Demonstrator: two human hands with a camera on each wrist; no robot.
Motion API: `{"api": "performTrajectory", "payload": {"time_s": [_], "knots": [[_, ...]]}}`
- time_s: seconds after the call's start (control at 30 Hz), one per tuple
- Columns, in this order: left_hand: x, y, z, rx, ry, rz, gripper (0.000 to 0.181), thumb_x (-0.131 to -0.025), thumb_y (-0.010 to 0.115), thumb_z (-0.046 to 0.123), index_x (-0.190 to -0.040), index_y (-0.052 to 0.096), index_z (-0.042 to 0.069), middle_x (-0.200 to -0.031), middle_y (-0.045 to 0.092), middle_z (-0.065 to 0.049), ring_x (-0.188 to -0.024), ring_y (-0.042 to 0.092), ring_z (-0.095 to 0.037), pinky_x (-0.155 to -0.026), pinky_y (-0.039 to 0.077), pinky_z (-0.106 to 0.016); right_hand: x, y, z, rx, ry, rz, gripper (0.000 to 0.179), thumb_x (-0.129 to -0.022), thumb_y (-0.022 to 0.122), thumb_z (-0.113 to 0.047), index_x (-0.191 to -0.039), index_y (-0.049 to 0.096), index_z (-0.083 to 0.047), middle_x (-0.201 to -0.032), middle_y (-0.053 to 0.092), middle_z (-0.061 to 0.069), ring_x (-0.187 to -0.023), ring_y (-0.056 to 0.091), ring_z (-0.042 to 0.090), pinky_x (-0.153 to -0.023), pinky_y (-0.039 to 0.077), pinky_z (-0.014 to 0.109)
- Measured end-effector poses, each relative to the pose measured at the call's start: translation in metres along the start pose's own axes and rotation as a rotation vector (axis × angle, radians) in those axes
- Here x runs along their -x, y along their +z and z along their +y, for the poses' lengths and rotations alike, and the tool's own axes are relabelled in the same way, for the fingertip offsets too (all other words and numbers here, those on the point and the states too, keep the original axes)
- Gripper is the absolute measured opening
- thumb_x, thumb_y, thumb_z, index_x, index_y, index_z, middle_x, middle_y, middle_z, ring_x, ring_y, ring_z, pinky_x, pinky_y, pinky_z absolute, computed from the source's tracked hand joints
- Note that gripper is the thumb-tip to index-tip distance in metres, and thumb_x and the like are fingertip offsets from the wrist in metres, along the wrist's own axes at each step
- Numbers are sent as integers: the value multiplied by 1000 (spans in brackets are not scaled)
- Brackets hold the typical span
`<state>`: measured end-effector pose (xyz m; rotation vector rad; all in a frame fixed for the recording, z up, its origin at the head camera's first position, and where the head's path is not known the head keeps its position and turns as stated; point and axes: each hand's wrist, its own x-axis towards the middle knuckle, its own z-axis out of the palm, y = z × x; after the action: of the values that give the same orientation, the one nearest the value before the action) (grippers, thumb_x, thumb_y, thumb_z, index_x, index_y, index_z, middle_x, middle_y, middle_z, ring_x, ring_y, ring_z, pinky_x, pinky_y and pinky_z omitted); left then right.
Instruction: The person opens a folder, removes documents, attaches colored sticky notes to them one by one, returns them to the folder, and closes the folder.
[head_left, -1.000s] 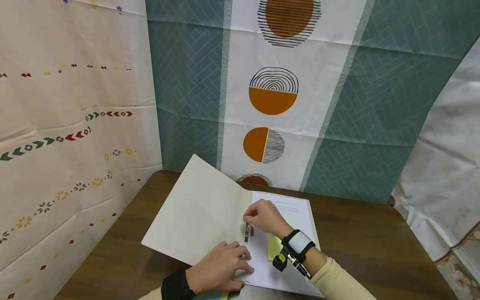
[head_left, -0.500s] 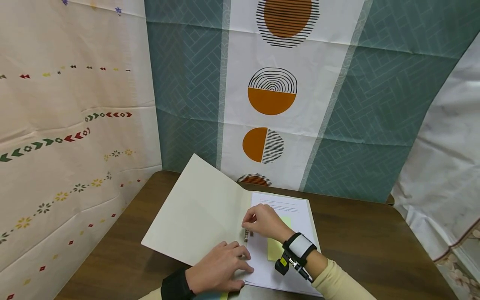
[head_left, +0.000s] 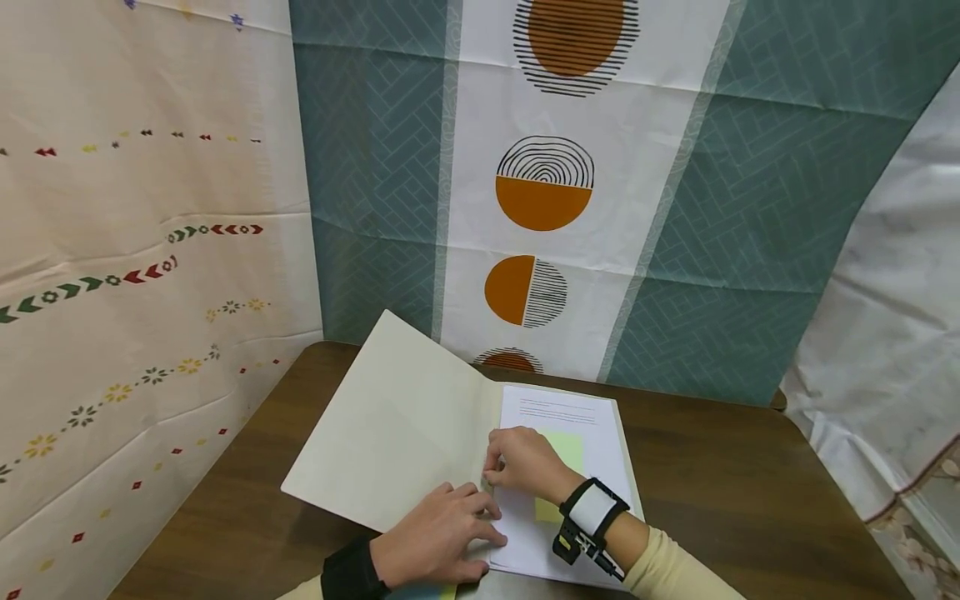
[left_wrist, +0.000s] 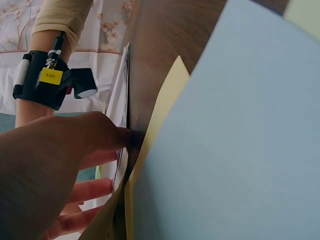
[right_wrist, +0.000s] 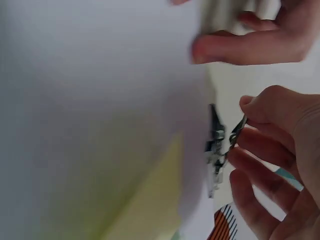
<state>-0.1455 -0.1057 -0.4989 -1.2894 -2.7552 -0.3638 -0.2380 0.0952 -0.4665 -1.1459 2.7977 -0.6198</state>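
A pale file folder (head_left: 390, 425) lies spread on the table, its cover turned to the left. Inside its right half sits a stack of white paper (head_left: 551, 546) with yellow-green sticky notes (head_left: 566, 450). My right hand (head_left: 528, 461) is at the fold; in the right wrist view its thumb and fingers pinch the lever of a metal clip (right_wrist: 216, 150) at the paper's edge. Hidden behind that hand in the head view is the clip. My left hand (head_left: 442, 533) rests with spread fingers on the lower fold, its fingertips touching the paper's edge.
Below the folder's near edge, a light blue sheet (left_wrist: 240, 125) and a yellow sheet (left_wrist: 167, 97) show in the left wrist view. The brown table (head_left: 720, 492) ends at a patterned cloth (head_left: 375, 208) behind and a cream cloth (head_left: 112, 400) at the left.
My right hand has moved down along the fold, towards my left hand, covering the clip and uncovering more of the upper sticky note. The left hand has stayed in place.
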Motion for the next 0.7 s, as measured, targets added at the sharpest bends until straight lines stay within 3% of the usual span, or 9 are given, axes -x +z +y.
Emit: {"api": "performTrajectory", "payload": {"time_s": [0.17, 0.7], "knots": [[0, 0, -1, 8, -3, -10, 19, -101, 83, 42, -118, 88, 39, -125, 77, 14, -108, 65, -4, -82, 42, -15, 4, 4, -1, 87, -33, -11, 19, -91, 90, -9, -75, 83, -18, -76, 58, -11, -70, 43, -2, -65, 39, 17], [0, 1, -1, 26, -21, -19, 19, -101, 82, 42, -119, 88, 40, -125, 77, 14, -107, 64, -3, -81, 38, -14, 13, 12, -13, 279, -75, -6, 18, -86, 96, -14, -73, 85, -19, -75, 55, -11, -65, 35, 0, -56, 29, 18]]}}
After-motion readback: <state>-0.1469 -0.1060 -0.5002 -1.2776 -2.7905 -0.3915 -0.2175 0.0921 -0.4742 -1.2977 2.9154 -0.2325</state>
